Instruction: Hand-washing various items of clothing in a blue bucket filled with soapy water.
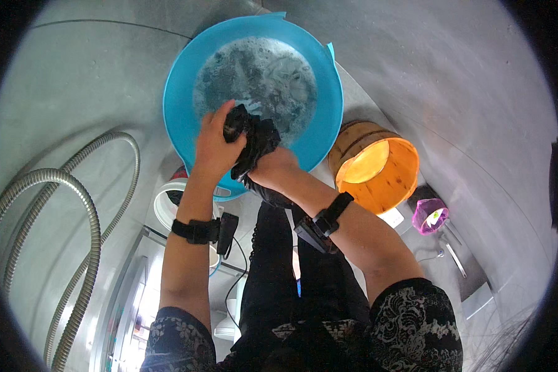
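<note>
A bunched dark wet cloth (258, 142) is gripped in both hands above the near side of a large blue plastic basin (179, 100). My left hand (218, 142) has its fingers and thumb around the cloth's left part. Closed on its lower right part is my right hand (276, 168). One end of the cloth hangs towards my legs, near the basin's rim. Grey soapy water (260, 79) with foam and bubbles fills the bottom of the basin. Whether anything lies under the foam is hard to tell.
To the right of the basin stands a wooden bucket (402, 167), with a small bin lined in purple plastic (430, 216) farther right. A white bucket (167, 207) holding dark and red cloth is at the left. A looped metal shower hose (93, 223) hangs on the left side.
</note>
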The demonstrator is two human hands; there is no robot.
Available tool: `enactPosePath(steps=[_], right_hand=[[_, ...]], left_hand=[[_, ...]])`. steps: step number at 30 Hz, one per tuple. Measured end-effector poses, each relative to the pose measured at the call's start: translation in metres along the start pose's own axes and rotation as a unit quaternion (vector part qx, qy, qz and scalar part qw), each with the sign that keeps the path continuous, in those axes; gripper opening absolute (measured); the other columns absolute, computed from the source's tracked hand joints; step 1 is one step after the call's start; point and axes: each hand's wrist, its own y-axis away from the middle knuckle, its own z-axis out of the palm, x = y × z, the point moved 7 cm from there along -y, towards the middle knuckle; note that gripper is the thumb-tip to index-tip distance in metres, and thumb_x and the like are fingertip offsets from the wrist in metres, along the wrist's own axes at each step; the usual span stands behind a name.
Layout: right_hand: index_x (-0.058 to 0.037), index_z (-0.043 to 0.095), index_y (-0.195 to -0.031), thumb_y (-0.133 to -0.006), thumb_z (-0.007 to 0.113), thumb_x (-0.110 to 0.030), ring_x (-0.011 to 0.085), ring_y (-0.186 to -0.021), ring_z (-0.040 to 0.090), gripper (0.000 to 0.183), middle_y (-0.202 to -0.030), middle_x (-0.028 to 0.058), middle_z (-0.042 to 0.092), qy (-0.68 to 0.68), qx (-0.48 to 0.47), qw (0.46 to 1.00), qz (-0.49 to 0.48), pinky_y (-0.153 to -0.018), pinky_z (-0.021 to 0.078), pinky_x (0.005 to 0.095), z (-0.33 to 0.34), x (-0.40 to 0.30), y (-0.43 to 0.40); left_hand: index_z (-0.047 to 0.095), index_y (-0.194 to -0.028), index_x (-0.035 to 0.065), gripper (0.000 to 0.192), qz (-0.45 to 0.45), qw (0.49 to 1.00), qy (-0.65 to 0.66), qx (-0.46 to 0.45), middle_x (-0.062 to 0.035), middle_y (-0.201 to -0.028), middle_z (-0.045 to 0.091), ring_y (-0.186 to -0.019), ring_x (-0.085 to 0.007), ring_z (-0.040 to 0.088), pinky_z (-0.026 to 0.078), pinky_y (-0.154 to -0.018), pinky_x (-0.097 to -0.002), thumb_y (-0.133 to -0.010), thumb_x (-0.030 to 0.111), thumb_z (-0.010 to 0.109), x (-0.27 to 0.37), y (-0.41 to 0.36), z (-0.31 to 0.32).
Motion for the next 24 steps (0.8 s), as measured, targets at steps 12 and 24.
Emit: enactPosePath(steps=[12,24], right_hand=[[-0.0022,0.055,-0.099,-0.073,0.054,-0.033,0.0276,-0.091,0.054,0.040,-0.092,0.0166,0.057,-0.114,0.077,0.990,-0.042,-0.078,0.0397,0.0361,-0.004,0.004,0.008],[-0.0056,0.055,-0.102,-0.077,0.059,-0.019,0.0213,-0.088,0.057,0.029,-0.097,0.0097,0.058,-0.829,-0.228,0.483,0.164,-0.075,0.0476,0.0341,0.060,0.034,0.028]], left_hand=[[0.049,-0.103,0.0021,0.054,-0.096,0.967,0.162,0.172,-0.0098,-0.102,0.051,-0.094,-0.0242,0.050,0.038,-0.085,-0.0310,-0.056,0.014,0.073,-0.063,0.054,-0.022],[0.043,-0.103,0.0069,0.051,0.120,0.864,0.401,0.280,-0.0157,-0.107,0.050,-0.101,-0.0251,0.050,0.043,-0.087,-0.0371,-0.058,0.002,0.067,0.009,0.144,-0.094]])
